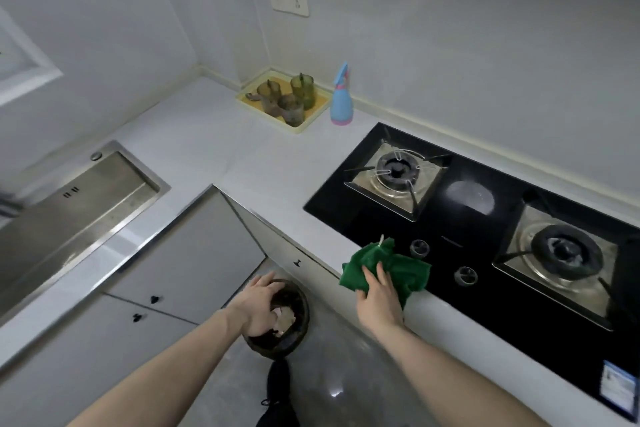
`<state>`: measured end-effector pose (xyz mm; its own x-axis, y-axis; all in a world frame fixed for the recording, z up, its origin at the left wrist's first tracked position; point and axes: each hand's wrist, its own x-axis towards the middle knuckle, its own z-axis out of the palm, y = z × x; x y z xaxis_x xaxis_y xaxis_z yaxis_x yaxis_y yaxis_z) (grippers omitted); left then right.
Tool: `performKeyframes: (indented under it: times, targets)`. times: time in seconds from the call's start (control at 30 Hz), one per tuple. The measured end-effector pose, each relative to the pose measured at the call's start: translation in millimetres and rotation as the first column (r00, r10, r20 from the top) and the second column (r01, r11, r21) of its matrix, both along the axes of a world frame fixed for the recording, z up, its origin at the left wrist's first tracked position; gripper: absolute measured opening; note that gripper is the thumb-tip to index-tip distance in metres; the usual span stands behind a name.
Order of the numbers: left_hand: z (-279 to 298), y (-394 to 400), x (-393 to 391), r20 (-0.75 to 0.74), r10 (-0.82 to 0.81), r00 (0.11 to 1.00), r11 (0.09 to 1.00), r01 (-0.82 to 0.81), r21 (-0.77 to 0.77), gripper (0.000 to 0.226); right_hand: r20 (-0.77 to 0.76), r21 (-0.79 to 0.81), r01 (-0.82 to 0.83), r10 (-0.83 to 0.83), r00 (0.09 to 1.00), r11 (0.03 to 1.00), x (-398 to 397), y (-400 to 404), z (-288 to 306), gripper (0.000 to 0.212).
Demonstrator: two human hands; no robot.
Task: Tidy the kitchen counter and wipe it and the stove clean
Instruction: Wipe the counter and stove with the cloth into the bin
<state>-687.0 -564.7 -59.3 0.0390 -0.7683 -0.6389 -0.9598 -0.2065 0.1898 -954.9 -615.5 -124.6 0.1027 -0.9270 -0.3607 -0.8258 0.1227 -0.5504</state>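
My right hand holds a bunched green cloth at the front left corner of the black glass gas stove. Folds of the cloth cover some of its fingers. My left hand hangs cupped over a round dark waste bin on the floor, below the counter edge. White scraps lie right at its fingertips, and I cannot tell whether it holds them. The white counter runs from the sink to the stove.
A yellow tray with three tinted glasses stands at the back wall, a blue spray bottle beside it. A steel sink is at the left. The stove has two burners and two knobs. My dark shoe is beside the bin.
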Motion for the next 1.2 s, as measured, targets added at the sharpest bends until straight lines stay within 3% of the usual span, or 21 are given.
performKeyframes:
  times: [0.2, 0.33, 0.47, 0.53, 0.6, 0.67, 0.73, 1.0, 1.2]
  targets:
    - [8, -32, 117, -0.011, -0.033, 0.999, 0.999, 0.033, -0.042, 0.075, -0.062, 0.021, -0.074, 0.075, 0.995, 0.997, 143, -61, 5, 0.057]
    - [18, -49, 171, -0.002, -0.057, 0.998, 0.997, 0.057, -0.050, 0.075, 0.044, 0.105, -0.166, 0.162, 0.986, 0.980, 215, -101, 23, 0.052]
    - [22, -59, 212, -0.005, -0.039, 0.999, 0.998, 0.038, -0.039, 0.081, 0.121, -0.038, -0.100, 0.104, 0.987, 0.994, 262, -127, 43, 0.047]
    - [23, -63, 224, -0.012, -0.019, 1.000, 0.999, 0.018, -0.042, 0.081, 0.075, -0.139, -0.164, 0.176, 0.982, 0.977, 272, -136, 40, 0.054]
    - [22, -68, 229, -0.009, -0.021, 1.000, 0.999, 0.021, -0.044, 0.082, -0.085, -0.165, -0.343, 0.333, 0.939, 0.925, 266, -140, 33, 0.064]
    - [20, -72, 229, -0.011, -0.037, 0.999, 0.999, 0.036, -0.038, 0.081, -0.227, -0.074, -0.484, 0.458, 0.860, 0.872, 251, -132, 22, 0.072]
    - [19, -77, 222, -0.016, -0.065, 0.998, 0.997, 0.065, -0.032, 0.080, -0.271, -0.020, -0.503, 0.480, 0.835, 0.864, 226, -109, 12, 0.076]
    - [9, -96, 157, -0.043, -0.206, 0.978, 0.978, 0.204, -0.047, 0.079, -0.289, 0.002, -0.256, 0.245, 0.925, 0.967, 84, -13, 6, 0.069]
    - [14, -102, 66, -0.068, -0.332, 0.941, 0.943, 0.330, -0.046, 0.079, -0.365, 0.017, 0.133, -0.117, 0.924, 0.991, -49, 54, 16, 0.066]
